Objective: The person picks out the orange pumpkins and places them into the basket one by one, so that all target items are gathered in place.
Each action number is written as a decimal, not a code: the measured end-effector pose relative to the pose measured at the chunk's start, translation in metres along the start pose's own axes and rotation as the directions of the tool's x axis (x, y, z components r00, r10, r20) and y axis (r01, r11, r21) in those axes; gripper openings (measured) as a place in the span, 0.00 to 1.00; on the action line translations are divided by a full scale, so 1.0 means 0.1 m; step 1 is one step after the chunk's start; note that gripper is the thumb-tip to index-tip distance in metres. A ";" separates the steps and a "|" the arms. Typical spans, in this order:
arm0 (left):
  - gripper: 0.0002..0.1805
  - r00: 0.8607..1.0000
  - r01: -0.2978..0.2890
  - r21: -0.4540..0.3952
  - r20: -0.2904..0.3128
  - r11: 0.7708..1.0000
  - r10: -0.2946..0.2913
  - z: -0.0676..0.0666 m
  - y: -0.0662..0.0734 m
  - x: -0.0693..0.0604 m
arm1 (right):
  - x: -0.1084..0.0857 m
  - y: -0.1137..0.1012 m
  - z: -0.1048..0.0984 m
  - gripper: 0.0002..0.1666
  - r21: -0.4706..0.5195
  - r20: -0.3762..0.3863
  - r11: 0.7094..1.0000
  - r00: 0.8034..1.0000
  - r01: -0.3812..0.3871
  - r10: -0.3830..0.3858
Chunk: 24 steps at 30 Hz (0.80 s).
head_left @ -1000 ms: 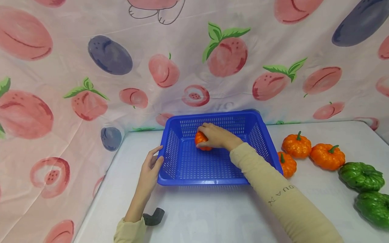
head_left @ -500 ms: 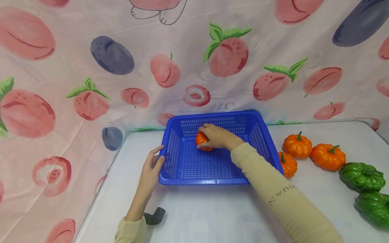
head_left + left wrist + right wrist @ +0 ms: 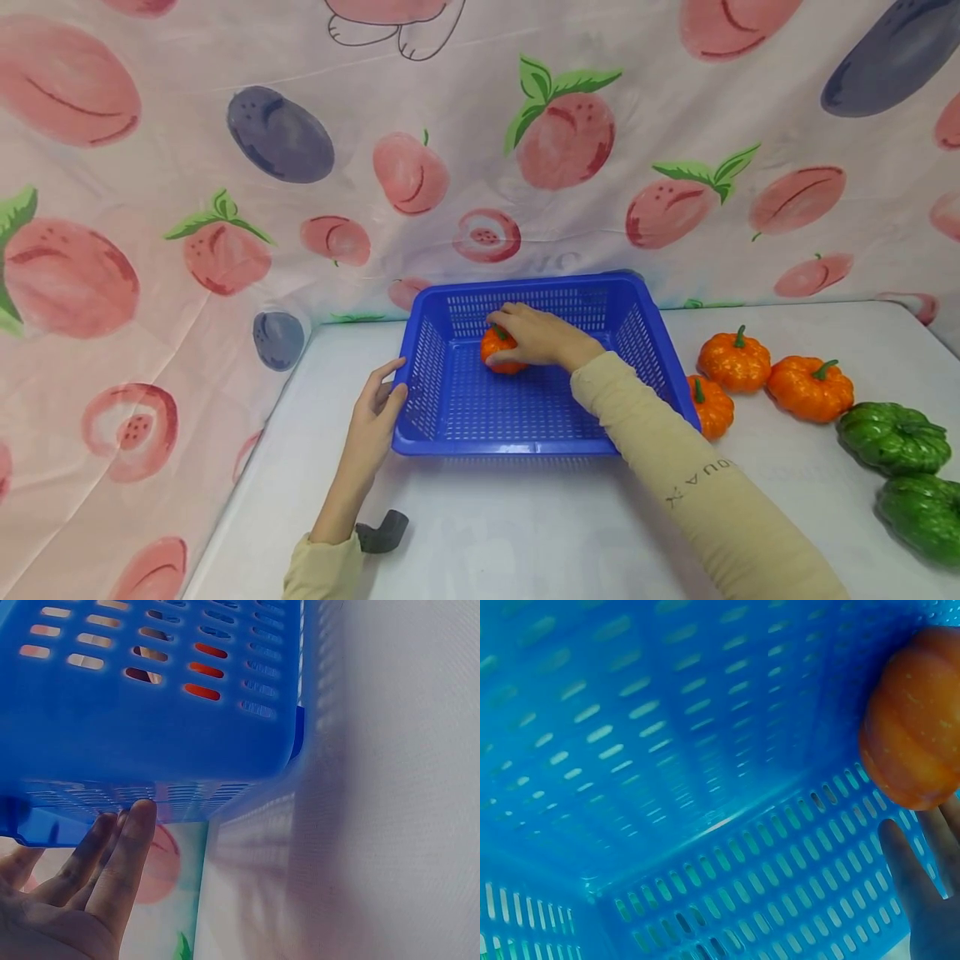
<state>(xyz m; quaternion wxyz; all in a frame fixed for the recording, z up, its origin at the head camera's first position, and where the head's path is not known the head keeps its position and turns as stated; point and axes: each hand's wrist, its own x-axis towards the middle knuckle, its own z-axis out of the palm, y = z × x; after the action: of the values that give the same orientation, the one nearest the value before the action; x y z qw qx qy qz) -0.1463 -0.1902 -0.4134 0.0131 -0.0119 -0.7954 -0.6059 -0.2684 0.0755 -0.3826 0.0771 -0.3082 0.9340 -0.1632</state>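
In the head view a blue slatted basket [image 3: 510, 448] stands on the white table. Inside it, toward the back left, my right hand [image 3: 542, 335] grips an orange pumpkin [image 3: 498, 353] with thumb and fingers round it. The right wrist view shows the same pumpkin [image 3: 919, 724] against the blue slats, with fingers [image 3: 907, 862] beneath it. My left hand [image 3: 373, 417] touches the basket's left rim, thumb and fingers extended. Seen from the left wrist, its fingers [image 3: 124, 862] lie along the outside of the basket wall [image 3: 142, 742].
Right of the basket lie three orange pumpkins [image 3: 733, 362] and two green ones [image 3: 894, 437], one orange partly behind the basket's rim. A dark bent object [image 3: 384, 532] lies beside the left sleeve. A fruit-print cloth [image 3: 450, 100] hangs behind the table.
The pumpkin in my right hand has tilted slightly, and its green stem shows now. My left hand stays at the basket's left rim.
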 end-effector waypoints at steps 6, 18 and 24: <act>0.24 1.000 0.008 -0.003 -0.004 1.000 -0.008 0.00 0.00 0.00 | -0.02 -0.02 -0.06 0.43 -0.022 -0.005 1.000 1.000 0.008 -0.008; 0.24 1.000 0.003 -0.001 -0.009 1.000 -0.003 0.01 0.01 0.00 | -0.15 -0.02 -0.25 0.43 -0.059 -0.075 0.998 0.997 0.025 -0.030; 0.25 1.000 0.003 -0.002 -0.010 1.000 -0.003 0.01 0.00 0.00 | -0.22 -0.03 -0.30 0.43 -0.065 -0.093 0.997 0.995 0.034 -0.040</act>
<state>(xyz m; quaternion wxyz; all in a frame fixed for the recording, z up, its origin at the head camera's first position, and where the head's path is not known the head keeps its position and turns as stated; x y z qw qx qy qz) -0.1461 -0.1895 -0.4133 0.0163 -0.0077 -0.7947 -0.6067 -0.2563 0.0944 -0.3520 0.0200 -0.3199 0.9354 -0.1496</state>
